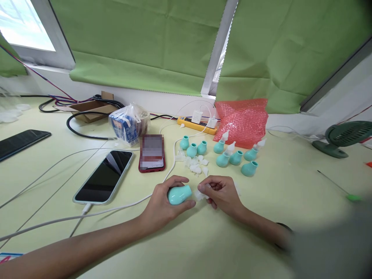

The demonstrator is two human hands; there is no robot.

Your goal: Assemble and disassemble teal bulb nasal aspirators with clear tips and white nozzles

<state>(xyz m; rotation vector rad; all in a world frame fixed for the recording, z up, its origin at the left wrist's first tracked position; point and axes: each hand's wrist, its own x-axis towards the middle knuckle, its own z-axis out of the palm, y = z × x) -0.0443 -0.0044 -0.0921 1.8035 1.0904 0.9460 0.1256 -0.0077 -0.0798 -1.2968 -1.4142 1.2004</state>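
My left hand (159, 203) is wrapped round a glossy teal squeeze bulb (178, 195), tilted so its open neck faces right. Just beside that neck, my right hand (225, 193) pinches a small translucent white nozzle (200, 195), partly hidden by the fingers. A slight gap seems to lie between nozzle and bulb. Beyond my hands sits a loose pile of translucent nozzle pieces (196, 169). Several bare teal bulbs (192, 150) stand behind the pile. Farther right are more bulbs, some with a white nozzle fitted, such as this bulb with a nozzle (222, 159).
A white-edged phone (104, 176) with its cable (124, 208) and a red-cased phone (152, 153) lie to the left. At the back are a bagged blue package (124, 126), a yellow power strip (196, 126) and pink bubble wrap (242, 122). A green fan (345, 133) stands right.
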